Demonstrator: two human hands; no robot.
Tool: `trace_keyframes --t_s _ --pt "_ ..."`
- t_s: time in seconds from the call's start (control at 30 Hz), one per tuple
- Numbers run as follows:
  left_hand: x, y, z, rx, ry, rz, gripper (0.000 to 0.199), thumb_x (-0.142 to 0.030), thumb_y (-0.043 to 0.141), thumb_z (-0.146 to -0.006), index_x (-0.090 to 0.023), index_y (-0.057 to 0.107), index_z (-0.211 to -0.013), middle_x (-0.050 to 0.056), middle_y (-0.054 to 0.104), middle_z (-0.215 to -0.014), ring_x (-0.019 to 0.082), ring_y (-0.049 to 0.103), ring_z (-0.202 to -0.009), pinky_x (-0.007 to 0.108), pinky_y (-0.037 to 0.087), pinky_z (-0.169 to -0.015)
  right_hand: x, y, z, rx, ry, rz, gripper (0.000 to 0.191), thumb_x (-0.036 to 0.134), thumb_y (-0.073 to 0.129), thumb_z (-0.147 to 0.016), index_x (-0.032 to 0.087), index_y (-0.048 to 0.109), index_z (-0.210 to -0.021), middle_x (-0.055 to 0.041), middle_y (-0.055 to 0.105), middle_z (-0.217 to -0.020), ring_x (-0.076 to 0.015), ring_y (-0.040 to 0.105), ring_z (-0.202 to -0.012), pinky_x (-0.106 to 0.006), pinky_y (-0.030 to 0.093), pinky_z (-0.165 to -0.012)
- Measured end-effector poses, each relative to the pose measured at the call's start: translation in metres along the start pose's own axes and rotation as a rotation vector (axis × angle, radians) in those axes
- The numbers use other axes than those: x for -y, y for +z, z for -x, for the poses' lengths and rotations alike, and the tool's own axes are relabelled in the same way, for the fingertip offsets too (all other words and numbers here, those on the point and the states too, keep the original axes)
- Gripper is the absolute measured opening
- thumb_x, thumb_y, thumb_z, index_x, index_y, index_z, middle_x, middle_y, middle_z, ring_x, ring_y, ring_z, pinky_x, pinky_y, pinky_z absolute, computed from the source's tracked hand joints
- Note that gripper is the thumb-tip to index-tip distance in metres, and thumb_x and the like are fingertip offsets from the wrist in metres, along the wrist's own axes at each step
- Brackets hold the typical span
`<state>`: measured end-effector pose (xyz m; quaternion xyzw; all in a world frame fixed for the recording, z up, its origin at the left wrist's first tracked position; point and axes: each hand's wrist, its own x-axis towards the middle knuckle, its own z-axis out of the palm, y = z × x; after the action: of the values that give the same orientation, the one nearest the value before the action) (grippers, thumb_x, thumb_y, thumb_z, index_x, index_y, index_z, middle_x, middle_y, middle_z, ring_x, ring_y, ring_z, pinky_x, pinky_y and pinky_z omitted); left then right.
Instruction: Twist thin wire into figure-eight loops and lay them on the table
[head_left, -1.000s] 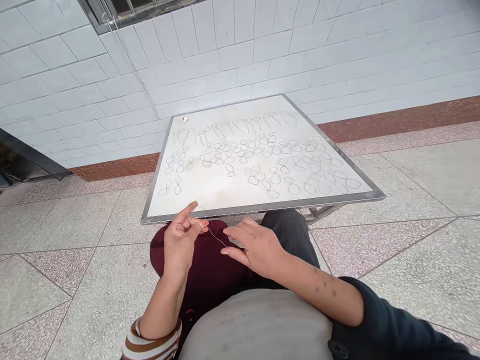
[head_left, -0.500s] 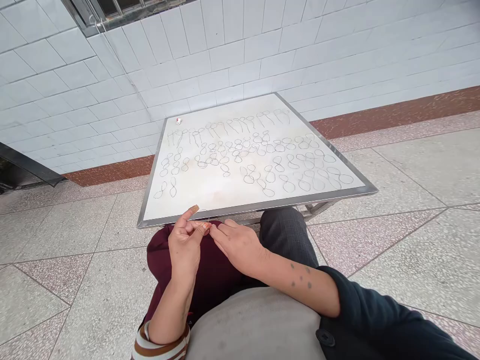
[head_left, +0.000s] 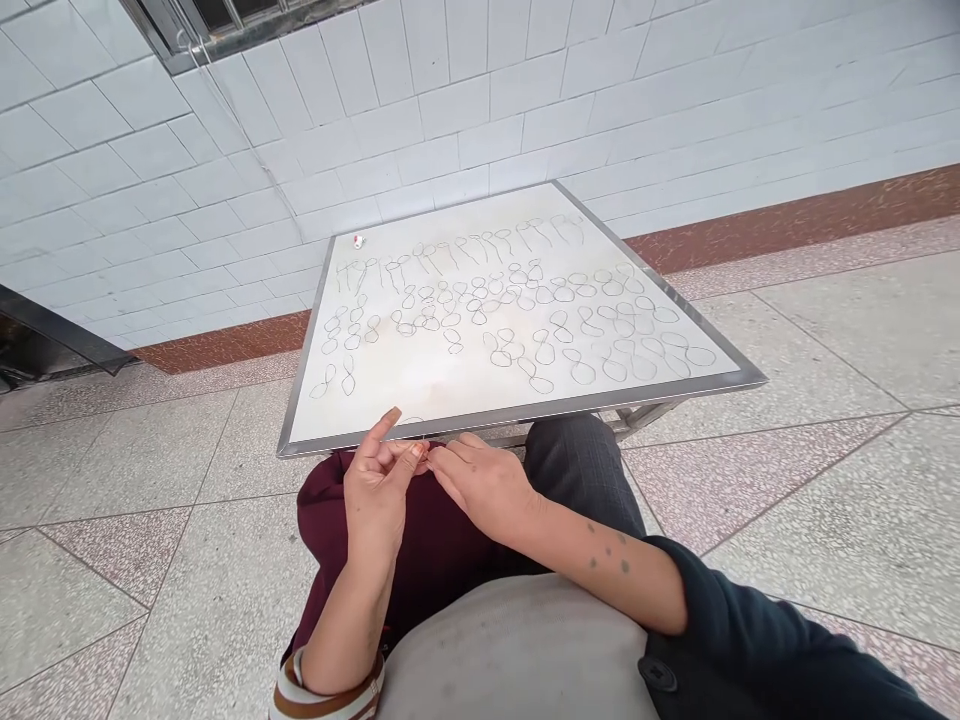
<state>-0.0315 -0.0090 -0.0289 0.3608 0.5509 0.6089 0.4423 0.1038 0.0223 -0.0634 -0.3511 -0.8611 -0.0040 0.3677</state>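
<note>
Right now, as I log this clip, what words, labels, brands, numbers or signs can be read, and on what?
No readable text anywhere in view.
Small white-and-red object at the table's far left corner: too small to read any print it may carry.
Maroon cloth over the leg: no legible lettering.
Looped wires on the table: bent shapes, not writing.

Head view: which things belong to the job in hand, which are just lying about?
Likely the job: thin wire in left hand; right hand beside it; wire loops; table.
Apparently just about: small red-and-white object, far left corner; hanging cord.
</note>
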Motion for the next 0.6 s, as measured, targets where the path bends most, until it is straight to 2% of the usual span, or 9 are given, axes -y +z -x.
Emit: trace_keyframes --t_s 0.23,0.43,0.6 --pt "0.0026 0.0 0.0032 0.04 0.007 -0.007 0.054 -0.027 0.071 -0.077 -0.021 0.055 -0.128 0.001 0.07 -0.081 0.013 0.064 -0.081 0.031 0.052 -0.083 -0.0065 -0.0021 0.0023 0.035 0.052 -0.053 0.024 0.021 0.045 -0.096 0.019 0.061 -0.079 0.0007 0.058 -0.064 -0.0133 0.047 -0.066 -0.025 0.032 -0.057" --pt "0.0033 -0.0014 0.0031 0.029 0.018 -0.048 0.054 -0.026 0.072 -0.076 -0.019 0.056 -0.127 0.001 0.069 -0.077 0.013 0.064 -0.074 0.029 0.052 -0.077 -0.007 -0.0044 -0.0001 0.181 0.149 -0.327 0.019 0.024 0.045 -0.097 0.021 0.062 -0.088 -0.0005 0.066 -0.08 -0.0147 0.055 -0.078 -0.025 0.041 -0.065" --pt "0.0028 0.001 0.0038 0.017 0.046 -0.159 0.052 -0.027 0.07 -0.077 -0.021 0.056 -0.127 -0.001 0.068 -0.074 0.011 0.062 -0.07 0.028 0.05 -0.081 -0.0058 -0.0049 -0.0022 0.143 0.306 -0.495 0.015 0.034 0.052 -0.093 0.02 0.059 -0.09 -0.0026 0.065 -0.086 -0.0151 0.057 -0.082 -0.026 0.046 -0.071"
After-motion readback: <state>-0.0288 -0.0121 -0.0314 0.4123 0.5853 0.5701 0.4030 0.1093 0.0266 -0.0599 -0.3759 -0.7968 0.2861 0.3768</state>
